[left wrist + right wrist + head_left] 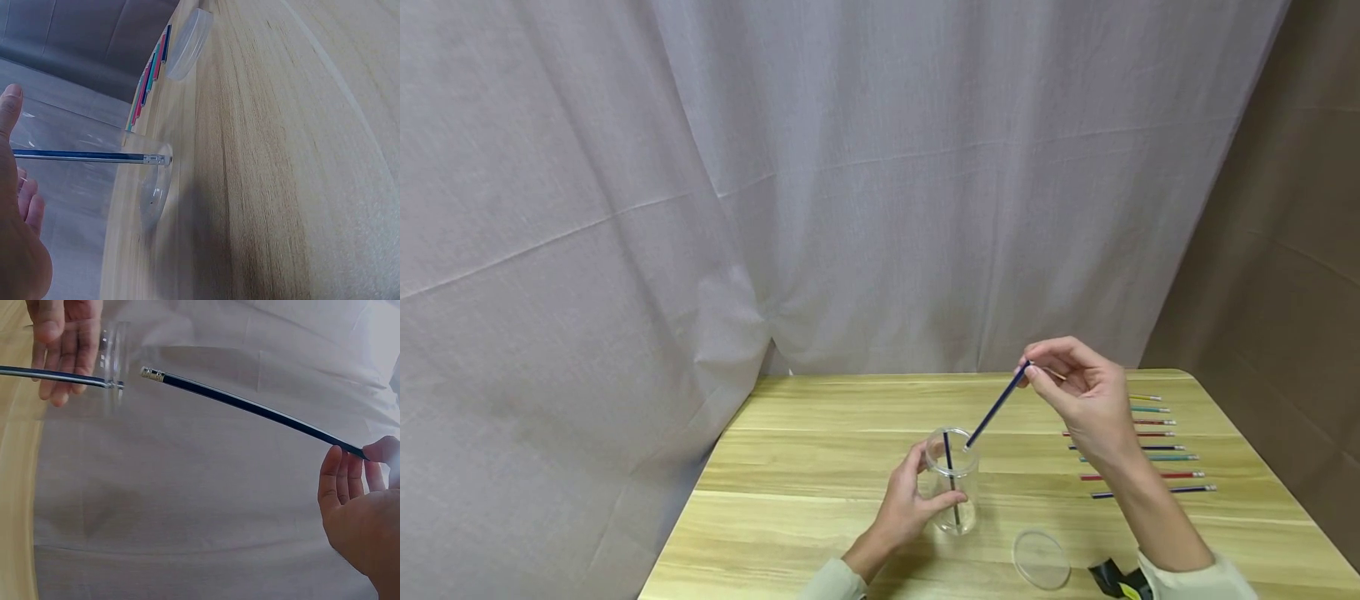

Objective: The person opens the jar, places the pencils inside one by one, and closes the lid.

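Note:
My left hand [898, 507] grips a clear plastic jar [967, 487] from its left side, thumb across the front. Inside the jar stands one dark blue pencil [950, 462], its eraser end down at the bottom in the left wrist view. Above and right of the jar, my right hand [1093, 404] pinches a second dark blue pencil [998, 406] near its far end, between thumb and fingertips. That pencil slants down to the left, with its eraser end [152, 374] close to the jar's open mouth [119, 362]; the right wrist view shows a small gap between them.
On the right of the wooden table [805, 467], several pencils [1183, 475] lie in a row, partly behind my right forearm. A round clear lid [1041, 560] lies near the front. Beside it is a black object [1107, 575] with a yellow patch, partly hidden by my sleeve. Grey curtain [887, 208] hangs behind.

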Tool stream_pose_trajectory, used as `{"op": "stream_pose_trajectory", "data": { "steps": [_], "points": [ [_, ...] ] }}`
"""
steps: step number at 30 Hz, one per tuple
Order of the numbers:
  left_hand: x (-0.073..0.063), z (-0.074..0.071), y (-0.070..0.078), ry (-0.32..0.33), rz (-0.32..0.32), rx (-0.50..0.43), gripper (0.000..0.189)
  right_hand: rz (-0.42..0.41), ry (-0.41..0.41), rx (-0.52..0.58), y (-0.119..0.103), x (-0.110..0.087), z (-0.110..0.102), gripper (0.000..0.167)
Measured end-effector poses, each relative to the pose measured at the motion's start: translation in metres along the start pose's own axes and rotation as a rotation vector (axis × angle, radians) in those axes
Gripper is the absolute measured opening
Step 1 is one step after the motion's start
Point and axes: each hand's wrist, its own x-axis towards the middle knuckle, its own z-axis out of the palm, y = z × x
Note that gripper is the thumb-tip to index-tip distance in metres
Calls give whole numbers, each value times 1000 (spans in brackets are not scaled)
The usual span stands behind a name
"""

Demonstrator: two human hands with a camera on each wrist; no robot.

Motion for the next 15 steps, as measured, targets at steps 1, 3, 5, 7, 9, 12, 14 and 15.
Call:
{"op": "stream_pose_trajectory", "data": {
  "steps": [1, 3, 5, 7, 9, 12, 14, 15],
  "points": [
    [0, 0, 0, -1, -4, -2, 79, 0, 1, 0, 2, 0, 1, 16],
    [0, -1, 0, -1, -11, -2, 79, -1, 4, 8, 6, -2, 3, 16],
    [0, -1, 0, -2, -12, -1, 80, 6, 13, -1, 11, -3, 6, 16],
    [0, -1, 0, -3, -7, 1, 80, 15, 21, -4, 15, -5, 9, 17],
    [0, -1, 0, -2, 0, 2, 79, 25, 24, -7, 20, -8, 11, 17],
    [0, -1, 1, 1, 5, -3, 79, 46, 25, -9, 27, -11, 13, 17],
    [-1, 0, 1, 2, 5, -4, 79, 61, 25, -16, 32, -14, 14, 16],
    [-1, 0, 0, 3, 5, -4, 79, 69, 24, -20, 34, -16, 15, 16]
  ]
}}
